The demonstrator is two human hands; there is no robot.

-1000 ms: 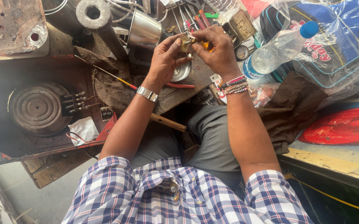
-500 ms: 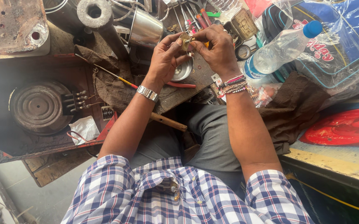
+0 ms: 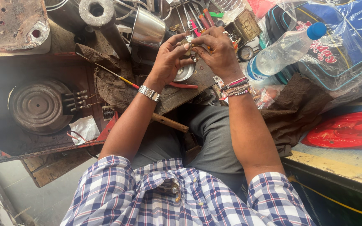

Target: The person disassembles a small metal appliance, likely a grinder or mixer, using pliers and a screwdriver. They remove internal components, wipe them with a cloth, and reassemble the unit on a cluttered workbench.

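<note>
Checked blue-and-white shirt sleeves [image 3: 118,188] lie nearest. Farther up, the left hand [image 3: 169,58] and the right hand [image 3: 216,52] are together, both pinched on a small metal part [image 3: 190,48] above the table [image 3: 176,94]. Compared with a moment ago, the hands hardly moved; the fine fitting continues. Beyond stand a steel cup [image 3: 147,29] and a plastic bottle [image 3: 281,52].

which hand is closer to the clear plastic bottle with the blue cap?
Right. The right hand works just beside the plastic bottle, on its left in the picture; the left hand sits beyond the right one, farther from it.
</note>
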